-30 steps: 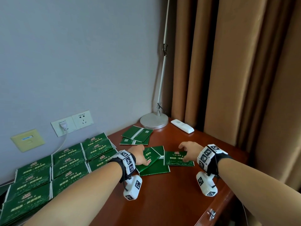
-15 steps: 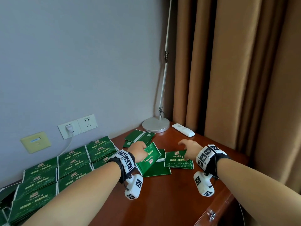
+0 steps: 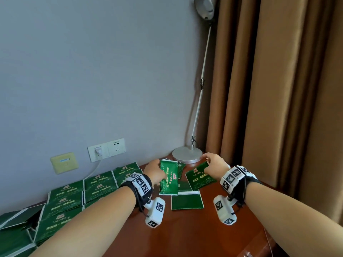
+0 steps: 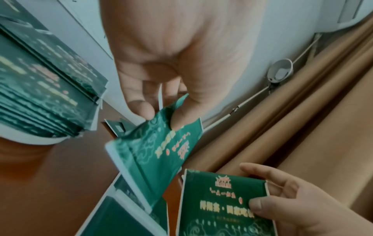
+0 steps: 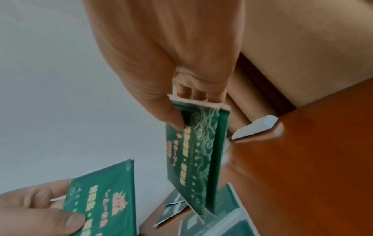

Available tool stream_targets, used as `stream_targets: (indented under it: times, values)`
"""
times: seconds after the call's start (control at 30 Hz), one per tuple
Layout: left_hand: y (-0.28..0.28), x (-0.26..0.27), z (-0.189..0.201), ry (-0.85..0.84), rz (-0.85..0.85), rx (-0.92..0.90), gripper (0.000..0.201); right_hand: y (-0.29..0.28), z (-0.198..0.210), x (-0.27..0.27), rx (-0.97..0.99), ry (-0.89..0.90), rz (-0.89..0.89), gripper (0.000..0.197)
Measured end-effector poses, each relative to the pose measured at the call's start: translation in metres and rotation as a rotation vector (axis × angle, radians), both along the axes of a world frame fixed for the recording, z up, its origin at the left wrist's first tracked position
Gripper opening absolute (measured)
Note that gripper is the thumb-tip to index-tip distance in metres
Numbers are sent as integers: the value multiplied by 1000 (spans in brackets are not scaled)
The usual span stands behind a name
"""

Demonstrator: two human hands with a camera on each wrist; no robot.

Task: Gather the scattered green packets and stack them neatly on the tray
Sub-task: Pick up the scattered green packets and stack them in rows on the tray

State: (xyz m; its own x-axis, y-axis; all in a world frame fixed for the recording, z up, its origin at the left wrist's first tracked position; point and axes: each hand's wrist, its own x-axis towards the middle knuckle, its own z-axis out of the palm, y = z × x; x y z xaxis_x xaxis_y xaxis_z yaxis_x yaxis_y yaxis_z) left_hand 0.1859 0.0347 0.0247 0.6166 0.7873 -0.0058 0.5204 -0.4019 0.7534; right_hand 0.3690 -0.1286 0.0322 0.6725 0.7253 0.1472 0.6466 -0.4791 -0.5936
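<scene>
Setting: A reddish-brown wooden table (image 3: pixel 194 232) stands in a corner, a grey wall behind it and tan curtains (image 3: pixel 278 89) to the right.
Left hand: The left hand (image 3: pixel 155 172) pinches a green packet (image 3: pixel 169 178) by its top end, thumb on the printed face and fingers behind, as the left wrist view shows; the packet is lifted clear of the table and stands nearly upright.
Right hand: The right hand (image 3: pixel 213 165) pinches a second green packet (image 3: pixel 199 176) at its upper edge, thumb in front and fingers behind; it is raised and tilted, just to the right of the first packet and apart from it.
Loose packets: More green packets (image 3: pixel 186 201) lie flat on the table beneath and between the two hands, one showing a plain back; others (image 3: pixel 180 167) lie farther back, near the lamp base.
Stacked packets: Rows of packets (image 3: pixel 74 197) lie side by side in overlapping stacks on the left of the table, against the wall; the tray under them shows only as a pale rim (image 4: pixel 40 141) in the left wrist view.
Background: A silver desk lamp (image 3: pixel 186 154) rises in the corner, a white remote (image 5: pixel 254 127) lies at the table's far edge by the curtains, and a wall socket (image 3: pixel 106 150) carries a white plug and cord.
</scene>
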Motion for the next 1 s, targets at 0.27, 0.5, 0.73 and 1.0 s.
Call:
stream_targets:
  times: [0.27,0.5,0.73,1.0]
  values:
    - [25,-56,19,-250,129,-211,46,54,24,-46,151,64,81,27]
    - [60,-110,21,-381,290,-319,40,114,27,-88,207,108,212,32]
    - [103,-157,13,-396,502,-197,27,174,19,-107,278,206,228,32]
    - [155,-195,5,-564,631,-282,25,243,3,-112,274,306,227,46]
